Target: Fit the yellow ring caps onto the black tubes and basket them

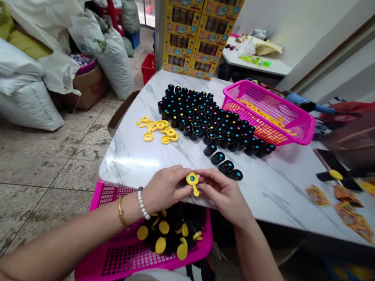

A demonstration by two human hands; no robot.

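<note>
Close to the table's front edge, my left hand point(169, 184) pinches a small black cup, mostly hidden by the fingers. On its end sits a yellow ring with a short tab point(195, 189), and a blue dot shows through the ring's hole. From the other side, my right hand point(224, 192) closes its thumb and fingers on the ring and cup. Behind my hands, several black cups point(218, 157) with coloured dots inside trail off from a dense cluster of them point(199, 112). Loose yellow rings with tabs point(170, 132) lie in a pile to the left.
A pink basket point(304, 126) with yellow pieces stands behind the cups at right. Under the table edge, another pink basket point(89, 262) contains black cups with yellow discs. Yellow boxes point(196, 36) are stacked at the back. Filled sacks point(19, 82) crowd the floor at left.
</note>
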